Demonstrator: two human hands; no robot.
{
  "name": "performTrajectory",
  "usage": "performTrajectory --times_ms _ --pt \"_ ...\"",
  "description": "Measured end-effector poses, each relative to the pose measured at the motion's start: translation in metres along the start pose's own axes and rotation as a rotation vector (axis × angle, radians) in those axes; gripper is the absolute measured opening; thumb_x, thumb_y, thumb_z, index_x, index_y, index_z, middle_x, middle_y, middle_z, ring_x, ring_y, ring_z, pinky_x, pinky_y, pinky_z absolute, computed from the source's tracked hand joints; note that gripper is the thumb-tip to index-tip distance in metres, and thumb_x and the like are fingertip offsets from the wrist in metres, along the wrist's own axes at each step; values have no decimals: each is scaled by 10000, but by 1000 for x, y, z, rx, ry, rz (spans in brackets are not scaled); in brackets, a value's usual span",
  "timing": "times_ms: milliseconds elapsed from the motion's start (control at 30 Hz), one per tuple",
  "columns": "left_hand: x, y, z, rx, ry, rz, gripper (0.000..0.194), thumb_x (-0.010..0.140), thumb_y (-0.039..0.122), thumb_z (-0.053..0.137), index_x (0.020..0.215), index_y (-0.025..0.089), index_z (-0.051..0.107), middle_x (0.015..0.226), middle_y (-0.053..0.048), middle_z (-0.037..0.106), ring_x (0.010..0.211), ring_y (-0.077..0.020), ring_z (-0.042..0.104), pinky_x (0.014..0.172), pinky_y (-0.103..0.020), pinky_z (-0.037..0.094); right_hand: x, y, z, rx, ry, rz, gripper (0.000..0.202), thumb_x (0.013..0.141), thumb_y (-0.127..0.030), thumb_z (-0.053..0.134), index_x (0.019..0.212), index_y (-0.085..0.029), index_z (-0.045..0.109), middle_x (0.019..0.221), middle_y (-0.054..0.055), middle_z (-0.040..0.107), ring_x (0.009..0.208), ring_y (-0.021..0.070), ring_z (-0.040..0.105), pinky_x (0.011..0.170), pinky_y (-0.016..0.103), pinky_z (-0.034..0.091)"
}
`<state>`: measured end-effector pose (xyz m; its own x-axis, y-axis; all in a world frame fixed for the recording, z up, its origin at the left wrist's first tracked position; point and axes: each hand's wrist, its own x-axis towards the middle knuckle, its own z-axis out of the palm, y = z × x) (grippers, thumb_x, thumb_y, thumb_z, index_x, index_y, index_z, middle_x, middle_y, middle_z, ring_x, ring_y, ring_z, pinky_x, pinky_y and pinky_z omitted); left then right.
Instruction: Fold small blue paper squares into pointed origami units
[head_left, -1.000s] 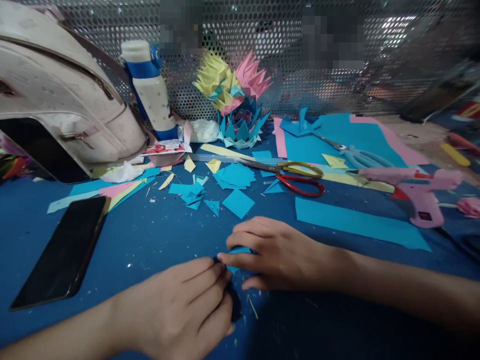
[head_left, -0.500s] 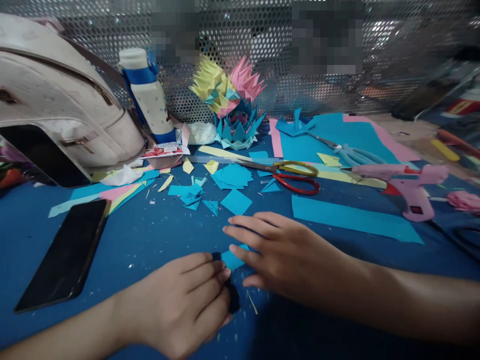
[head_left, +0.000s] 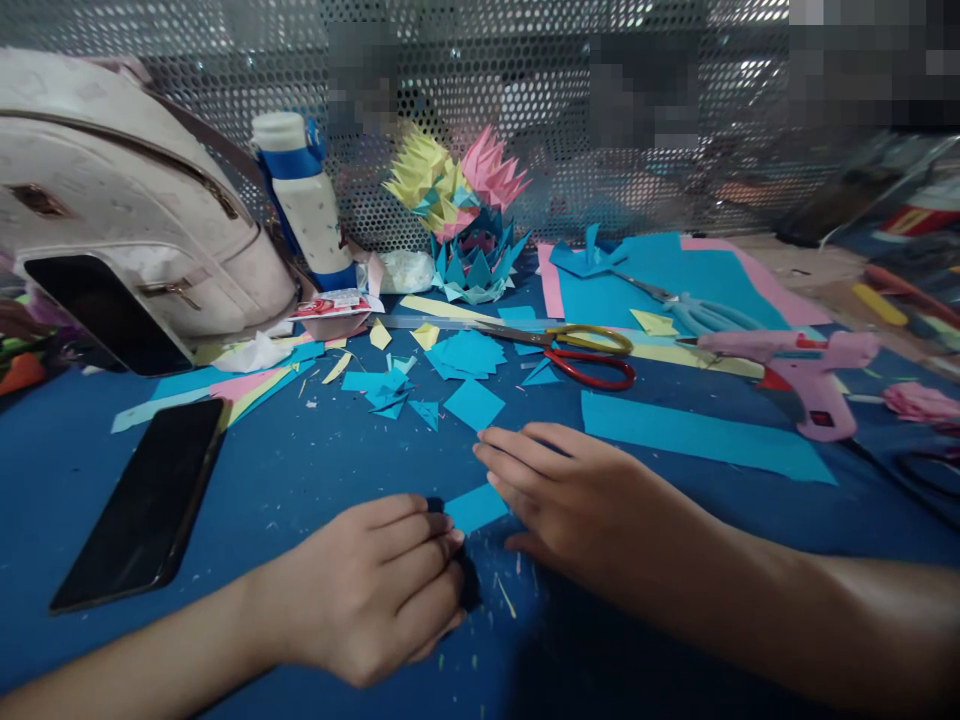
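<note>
A small blue piece of paper, folded into a rectangle, lies between my hands on the blue table. Curled fingers of my left hand close on its left end; the thumb is hidden. My right hand hovers at the right end with fingers stretched out, the lower fingertips close to the paper's edge; whether they touch it I cannot tell. Just beyond lie a flat blue paper square, a stack of blue squares and some folded blue pieces.
Scissors with yellow and red handles lie behind, near pliers and a pink glue gun. A blue strip is at right. Folded paper flowers, a bottle, a backpack and a phone stand or lie around.
My right hand has drawn slightly right, off the folded blue paper, so more of it shows. The left hand stays at the paper's left end. The view has shifted a little.
</note>
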<state>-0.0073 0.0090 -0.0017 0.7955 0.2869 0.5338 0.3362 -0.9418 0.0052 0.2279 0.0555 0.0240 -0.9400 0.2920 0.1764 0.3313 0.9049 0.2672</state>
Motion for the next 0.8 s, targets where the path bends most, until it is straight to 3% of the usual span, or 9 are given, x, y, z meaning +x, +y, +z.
performTrajectory --times_ms 167,300,467,800 --pt "3 -9 0 -25 -45 -153 231 1031 234 429 1090 116 619 1020 -88 721 935 -215 668 855 -382 517 5 3 1 151 -52 59 307 806 -478 752 804 -171 729 1069 103 693 979 247 586 752 352 472" --pt "3 -13 1 -57 -103 -288 264 1039 344 449 1137 131 571 1040 -87 686 948 -219 632 871 -394 481 5 8 0 191 -71 1 375 867 -509 674 801 -143 716 1074 126 674 995 254 574 762 358 477" --pt "1 -13 3 -84 -127 -356 310 1001 411 533 1168 150 543 1037 -72 659 952 -233 599 876 -400 449 5 10 1 150 -83 -53 398 823 -512 722 814 -115 701 1002 124 668 979 260 568 725 348 476" --pt "1 -14 4 -129 -66 -415 121 1005 259 531 1074 172 578 974 -39 659 879 -196 575 800 -347 442 8 25 8 254 -36 -68 258 938 -345 612 816 -121 651 907 91 648 899 216 569 725 331 468"
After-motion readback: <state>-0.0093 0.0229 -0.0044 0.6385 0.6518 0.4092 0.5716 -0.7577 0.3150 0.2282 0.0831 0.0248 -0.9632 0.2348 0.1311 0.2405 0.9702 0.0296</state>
